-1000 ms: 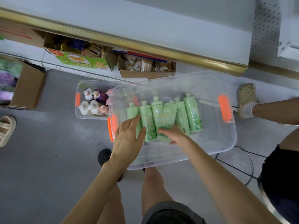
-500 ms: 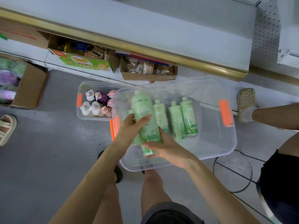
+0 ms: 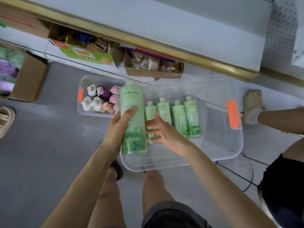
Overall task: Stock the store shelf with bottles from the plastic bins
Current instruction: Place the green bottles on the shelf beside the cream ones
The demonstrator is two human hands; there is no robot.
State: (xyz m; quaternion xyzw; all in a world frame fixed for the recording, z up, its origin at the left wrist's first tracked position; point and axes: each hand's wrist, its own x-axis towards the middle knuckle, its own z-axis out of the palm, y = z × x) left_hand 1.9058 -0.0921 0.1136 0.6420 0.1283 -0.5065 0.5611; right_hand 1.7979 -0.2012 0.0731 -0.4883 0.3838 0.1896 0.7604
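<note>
Two hands work over a clear bin [image 3: 227,150]: the left hand [image 3: 117,129] wraps round the middle of a green bottle [image 3: 131,137] lifted above the bin's left end, while the right hand [image 3: 164,132], fingers stretched and holding nothing, reaches beside it toward four other bottles [image 3: 192,116] lying in a row inside. The bottle looks stiff, smooth and probably full, so likely weighty and a little slippery; a grasp round the broad body suits it better than the narrow neck. Motion blur hides whether the right fingertips touch the nearest bottle, whose lower half they cover. Left of the hands, a smaller bin [image 3: 83,86] holds pump bottles [image 3: 97,104]; beyond, the shelf [image 3: 164,22] is cut off by the frame.
</note>
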